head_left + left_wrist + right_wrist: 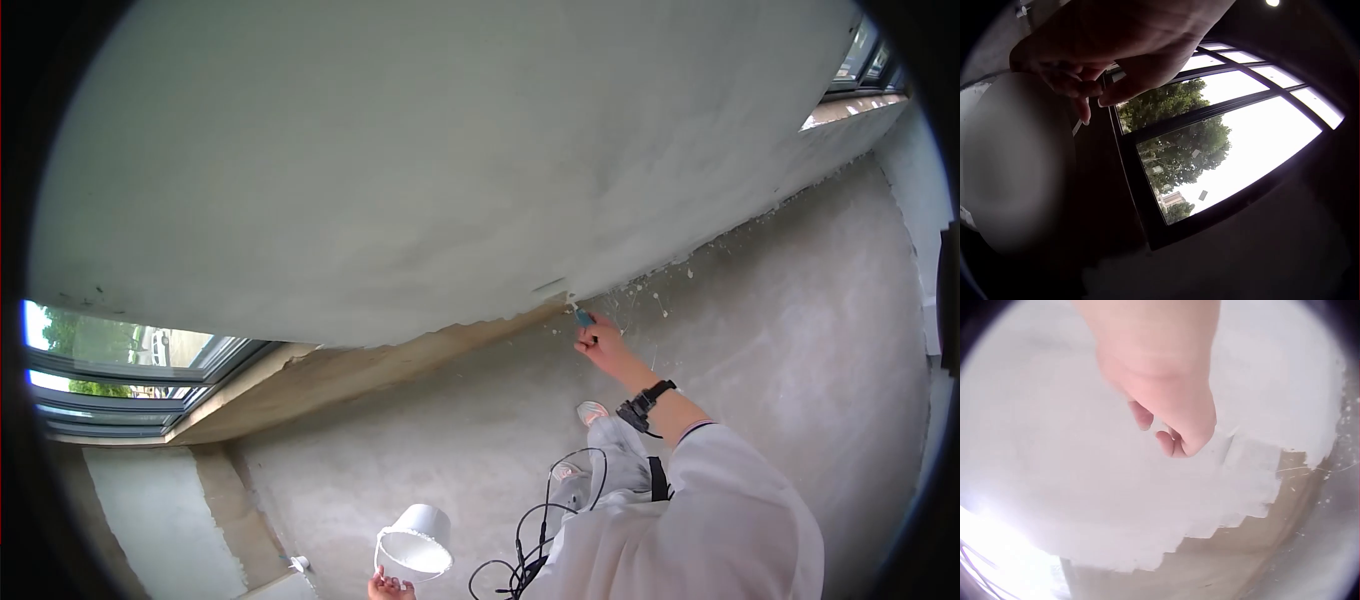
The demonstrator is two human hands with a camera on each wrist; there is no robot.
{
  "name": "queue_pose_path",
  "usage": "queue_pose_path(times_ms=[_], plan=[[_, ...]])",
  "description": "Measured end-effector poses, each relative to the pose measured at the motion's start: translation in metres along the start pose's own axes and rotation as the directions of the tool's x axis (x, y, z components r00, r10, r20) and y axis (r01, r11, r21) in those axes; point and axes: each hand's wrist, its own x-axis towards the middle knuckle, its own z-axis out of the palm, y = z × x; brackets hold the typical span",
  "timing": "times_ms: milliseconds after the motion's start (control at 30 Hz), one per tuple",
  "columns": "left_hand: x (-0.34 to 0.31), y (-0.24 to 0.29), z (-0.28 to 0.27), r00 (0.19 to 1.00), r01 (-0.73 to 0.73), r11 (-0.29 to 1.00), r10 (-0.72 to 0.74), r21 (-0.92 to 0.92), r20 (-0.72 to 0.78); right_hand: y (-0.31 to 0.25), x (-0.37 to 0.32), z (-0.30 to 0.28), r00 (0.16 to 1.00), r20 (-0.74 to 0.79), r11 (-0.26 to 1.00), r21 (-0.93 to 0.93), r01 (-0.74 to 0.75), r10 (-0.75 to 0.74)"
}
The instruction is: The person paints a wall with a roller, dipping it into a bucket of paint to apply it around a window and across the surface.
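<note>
My right hand (602,345) grips a small tool with a blue handle (583,317); its pale tip meets the lower edge of the white coating on the wall (420,190). In the right wrist view the curled right hand (1166,406) hides the tool. At the bottom of the head view, my left hand (391,588) holds a white bucket (425,520) by its thin handle. The left wrist view has the left hand's fingers (1085,111) curled beside the bucket's blurred pale side (1016,162).
A bare brown strip (400,365) runs between the coating and the grey floor (800,330), which carries white splatters. Windows (130,375) lie at the left and upper right. Black cables (520,560) hang by the person's legs. A small white object (299,564) lies near the left wall.
</note>
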Motion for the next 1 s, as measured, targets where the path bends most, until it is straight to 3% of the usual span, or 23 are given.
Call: queue_pose_path(times_ms=[167, 333, 400, 467, 633, 800, 867, 933, 1000], plan=[[0.01, -0.007, -0.005, 1.0, -0.014, 0.993, 0.014, -0.121, -0.001, -0.085, -0.111, 0.085, 0.997, 0.078, 1.0, -0.008, 0.01, -0.01], [0.034, -0.022, 0.005, 0.998, 0.018, 0.978, -0.031, -0.207, -0.06, -0.128, -0.197, 0.151, 0.989, 0.12, 0.996, -0.034, 0.086, -0.081], [0.033, -0.02, 0.004, 0.996, 0.0, 0.967, -0.024, -0.253, -0.092, -0.13, -0.209, 0.168, 0.985, 0.143, 0.992, -0.068, 0.111, -0.1], [0.026, -0.013, 0.004, 0.996, -0.016, 0.969, -0.008, -0.246, -0.094, -0.129, -0.215, 0.173, 0.979, 0.17, 0.965, -0.213, 0.152, -0.117], [0.046, -0.01, -0.023, 0.994, -0.028, 0.952, -0.007, -0.306, -0.112, -0.129, -0.196, 0.149, 0.98, 0.185, 0.972, -0.203, 0.116, -0.079], [0.095, -0.01, -0.051, 0.992, -0.049, 0.955, 0.012, -0.294, -0.126, -0.063, -0.169, 0.13, 0.994, 0.105, 0.962, -0.27, 0.048, -0.02], [0.116, -0.008, -0.066, 0.993, -0.03, 0.953, -0.005, -0.301, -0.114, -0.025, -0.172, 0.128, 0.989, 0.143, 0.996, -0.086, -0.023, 0.036], [0.135, 0.0, -0.083, 0.993, -0.003, 0.937, -0.039, -0.35, -0.114, 0.018, -0.192, 0.156, 0.987, 0.133, 0.995, 0.018, -0.093, 0.09], [0.17, 0.002, -0.111, 0.997, 0.012, 0.922, -0.041, -0.386, -0.066, 0.06, -0.206, 0.179, 0.97, 0.219, 0.993, -0.08, -0.087, 0.103]])
